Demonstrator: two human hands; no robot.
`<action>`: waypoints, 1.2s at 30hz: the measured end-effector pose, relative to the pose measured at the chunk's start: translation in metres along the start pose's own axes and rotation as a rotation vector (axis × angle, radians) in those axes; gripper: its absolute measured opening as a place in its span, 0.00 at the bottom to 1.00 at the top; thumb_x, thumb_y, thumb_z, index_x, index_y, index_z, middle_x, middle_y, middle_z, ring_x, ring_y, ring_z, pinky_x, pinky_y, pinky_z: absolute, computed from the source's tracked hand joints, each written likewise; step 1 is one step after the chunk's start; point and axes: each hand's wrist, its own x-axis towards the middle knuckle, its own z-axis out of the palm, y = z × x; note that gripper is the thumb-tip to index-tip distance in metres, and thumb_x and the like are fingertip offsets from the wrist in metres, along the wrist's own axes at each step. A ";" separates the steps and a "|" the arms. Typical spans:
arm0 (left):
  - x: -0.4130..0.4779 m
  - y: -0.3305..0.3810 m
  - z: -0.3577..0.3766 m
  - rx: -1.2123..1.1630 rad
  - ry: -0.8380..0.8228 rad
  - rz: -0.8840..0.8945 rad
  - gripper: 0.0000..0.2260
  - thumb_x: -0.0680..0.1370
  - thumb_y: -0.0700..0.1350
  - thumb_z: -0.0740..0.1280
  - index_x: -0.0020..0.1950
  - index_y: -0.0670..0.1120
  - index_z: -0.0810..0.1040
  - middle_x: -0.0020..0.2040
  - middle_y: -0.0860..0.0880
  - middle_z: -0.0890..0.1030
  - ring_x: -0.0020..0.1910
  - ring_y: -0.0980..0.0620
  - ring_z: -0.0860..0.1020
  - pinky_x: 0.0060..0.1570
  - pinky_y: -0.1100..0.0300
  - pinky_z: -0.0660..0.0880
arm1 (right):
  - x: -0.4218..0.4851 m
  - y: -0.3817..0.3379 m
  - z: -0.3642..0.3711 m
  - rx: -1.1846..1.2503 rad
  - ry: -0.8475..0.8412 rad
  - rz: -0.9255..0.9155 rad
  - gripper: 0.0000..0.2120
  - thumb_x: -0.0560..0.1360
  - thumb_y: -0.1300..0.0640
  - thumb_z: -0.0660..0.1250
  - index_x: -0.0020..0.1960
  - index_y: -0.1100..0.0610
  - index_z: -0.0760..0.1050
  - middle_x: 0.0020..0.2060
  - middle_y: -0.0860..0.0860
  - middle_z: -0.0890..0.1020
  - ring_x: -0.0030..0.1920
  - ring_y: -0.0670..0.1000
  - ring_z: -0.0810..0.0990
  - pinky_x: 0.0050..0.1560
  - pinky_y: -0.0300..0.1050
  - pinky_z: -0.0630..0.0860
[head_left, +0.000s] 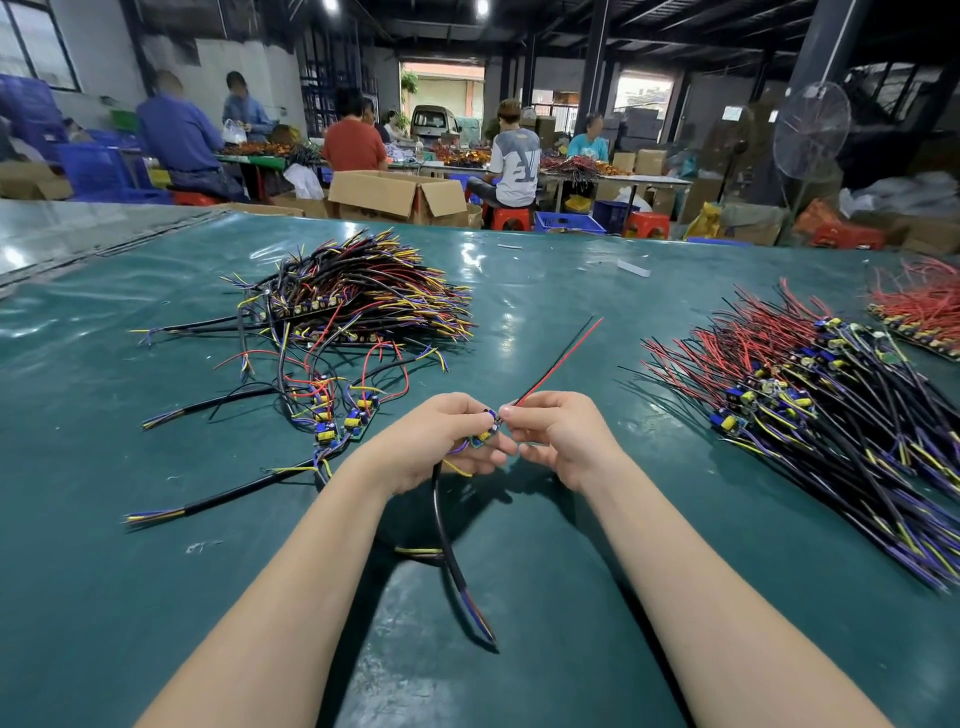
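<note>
My left grip (441, 441) and right grip (563, 436) pinch one small circuit board (485, 432) just above the bench (156, 571).
One black cable (445, 535) hangs from the left; the right nips two leads (563, 356), one red, one black. Three heaps flank them: left heap (363, 296), right heap (805, 410), far-right heap (922, 312).

Green-covered table (545, 291), glossy and creased. 11 o'clock: big heap of wired boards (358, 291), leads black, red, yellow and purple. 9 o'clock: a few loose boards (337, 415) with long black cables (228, 499) lying flat. 3 o'clock: second heap (810, 405), fanned out. 2 o'clock, at the edge: red-wire bundle (919, 306). 1 o'clock: white scraps (632, 268).
</note>
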 end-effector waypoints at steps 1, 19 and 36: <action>0.000 -0.001 0.001 -0.040 0.004 0.001 0.08 0.81 0.37 0.56 0.43 0.41 0.70 0.32 0.49 0.83 0.29 0.56 0.81 0.28 0.67 0.74 | 0.000 0.000 0.001 0.008 0.021 -0.023 0.08 0.70 0.67 0.70 0.34 0.58 0.75 0.20 0.45 0.76 0.22 0.41 0.74 0.23 0.32 0.71; -0.007 -0.002 -0.005 -0.162 -0.299 -0.135 0.03 0.75 0.38 0.59 0.42 0.39 0.69 0.31 0.45 0.78 0.26 0.53 0.74 0.37 0.59 0.79 | 0.017 0.001 -0.026 0.535 0.368 -0.100 0.11 0.72 0.71 0.66 0.35 0.60 0.71 0.18 0.47 0.76 0.20 0.41 0.75 0.23 0.33 0.74; 0.007 -0.002 -0.022 -0.422 0.135 0.139 0.08 0.81 0.43 0.55 0.43 0.50 0.68 0.45 0.54 0.84 0.43 0.54 0.78 0.43 0.54 0.75 | 0.008 -0.002 -0.002 0.071 0.226 -0.133 0.15 0.78 0.59 0.59 0.33 0.58 0.70 0.26 0.52 0.70 0.17 0.41 0.66 0.19 0.30 0.62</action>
